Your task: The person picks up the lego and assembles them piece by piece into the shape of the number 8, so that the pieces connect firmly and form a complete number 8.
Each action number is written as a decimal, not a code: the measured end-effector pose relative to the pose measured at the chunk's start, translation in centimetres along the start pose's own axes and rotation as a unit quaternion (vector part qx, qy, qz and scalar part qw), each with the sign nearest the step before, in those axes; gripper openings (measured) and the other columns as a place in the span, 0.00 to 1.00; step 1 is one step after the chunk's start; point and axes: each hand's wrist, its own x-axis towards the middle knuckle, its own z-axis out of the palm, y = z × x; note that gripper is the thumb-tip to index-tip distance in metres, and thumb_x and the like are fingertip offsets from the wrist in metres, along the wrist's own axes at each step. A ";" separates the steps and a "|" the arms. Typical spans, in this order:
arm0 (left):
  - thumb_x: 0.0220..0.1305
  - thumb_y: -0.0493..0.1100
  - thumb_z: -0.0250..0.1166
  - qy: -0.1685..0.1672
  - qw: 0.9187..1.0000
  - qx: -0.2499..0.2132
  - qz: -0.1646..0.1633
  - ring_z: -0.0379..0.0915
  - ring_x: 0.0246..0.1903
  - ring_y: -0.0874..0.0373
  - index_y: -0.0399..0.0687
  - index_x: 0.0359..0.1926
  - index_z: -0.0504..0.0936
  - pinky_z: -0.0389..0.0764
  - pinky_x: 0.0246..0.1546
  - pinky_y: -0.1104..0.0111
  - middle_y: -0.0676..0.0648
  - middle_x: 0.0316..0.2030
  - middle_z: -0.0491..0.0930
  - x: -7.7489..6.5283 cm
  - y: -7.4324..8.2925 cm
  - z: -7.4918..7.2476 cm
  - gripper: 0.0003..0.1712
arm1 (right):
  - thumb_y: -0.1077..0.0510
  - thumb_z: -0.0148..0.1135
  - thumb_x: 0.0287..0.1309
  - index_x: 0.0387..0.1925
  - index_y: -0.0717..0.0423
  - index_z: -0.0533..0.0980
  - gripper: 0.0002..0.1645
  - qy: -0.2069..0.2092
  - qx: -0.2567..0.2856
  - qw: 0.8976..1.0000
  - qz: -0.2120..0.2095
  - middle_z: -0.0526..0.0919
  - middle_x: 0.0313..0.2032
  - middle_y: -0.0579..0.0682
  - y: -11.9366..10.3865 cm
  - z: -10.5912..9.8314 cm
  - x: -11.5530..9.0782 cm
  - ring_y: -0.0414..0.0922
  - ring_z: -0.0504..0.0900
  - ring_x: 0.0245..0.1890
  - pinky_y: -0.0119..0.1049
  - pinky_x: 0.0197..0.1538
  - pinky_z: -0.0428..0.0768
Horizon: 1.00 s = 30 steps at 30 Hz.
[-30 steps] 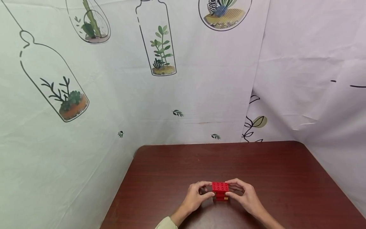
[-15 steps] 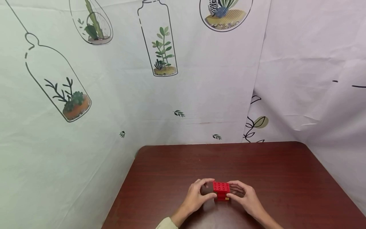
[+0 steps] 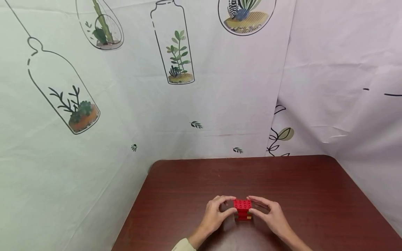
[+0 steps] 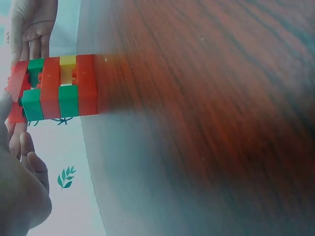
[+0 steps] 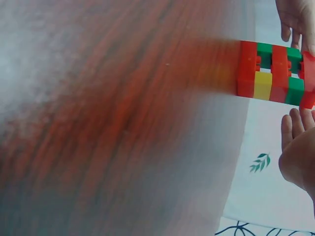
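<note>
A small tower of toy building bricks stands upright on the table, with a studded red brick (image 3: pixel 242 204) on top. Beneath it, the left wrist view shows green bricks (image 4: pixel 33 104), a middle red brick (image 4: pixel 49 93), then a green brick (image 4: pixel 68 101) and a yellow brick (image 4: pixel 68 64) over the bottom red brick (image 4: pixel 87 86). The top brick sits slightly tilted, a narrow gap under one side. My left hand (image 3: pixel 213 215) pinches its left end between thumb and fingers. At the right end, my right hand (image 3: pixel 272 216) holds it the same way.
The dark reddish wooden table (image 3: pixel 188 181) has rounded far corners. Behind it and on both sides hangs a pale cloth (image 3: pixel 235 104) printed with plants in jars and small leaves.
Both thumbs have moved up a little along the near side of the tower, to the top red brick. The right fingers have shifted slightly left. The tower has stayed in place.
</note>
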 end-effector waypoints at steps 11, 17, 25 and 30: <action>0.62 0.53 0.77 -0.003 0.999 -0.023 -0.038 0.69 0.27 0.64 0.57 0.55 0.91 0.69 0.29 0.78 0.45 0.31 0.82 -0.2 -0.1 0.2 0.20 | 0.66 0.78 0.59 0.54 0.62 0.87 0.20 -0.014 0.007 1.000 -0.006 0.91 0.48 0.56 0.2 -0.2 0.2 0.40 0.89 0.49 0.35 0.48 0.86; 0.62 0.53 0.77 -0.002 0.998 -0.037 -0.048 0.73 0.27 0.55 0.53 0.55 0.91 0.70 0.29 0.77 0.44 0.32 0.83 -0.3 -0.2 0.3 0.21 | 0.64 0.78 0.59 0.53 0.60 0.87 0.20 -0.019 0.012 1.000 0.004 0.91 0.48 0.56 0.3 -0.3 0.4 0.40 0.89 0.49 0.35 0.49 0.86; 0.62 0.51 0.78 0.014 0.998 -0.058 -0.038 0.74 0.27 0.52 0.54 0.54 0.91 0.71 0.28 0.76 0.47 0.31 0.82 -0.4 -0.5 0.5 0.20 | 0.64 0.77 0.59 0.54 0.61 0.87 0.20 -0.027 0.029 0.999 0.017 0.90 0.48 0.58 0.5 -0.3 0.5 0.40 0.89 0.49 0.32 0.48 0.85; 0.61 0.48 0.79 0.023 0.996 -0.079 -0.035 0.72 0.26 0.59 0.52 0.53 0.92 0.72 0.27 0.76 0.50 0.29 0.81 -0.4 -0.4 0.6 0.19 | 0.66 0.77 0.59 0.53 0.64 0.86 0.19 -0.032 0.038 0.999 0.010 0.90 0.47 0.59 0.7 -0.3 0.5 0.41 0.90 0.47 0.33 0.47 0.86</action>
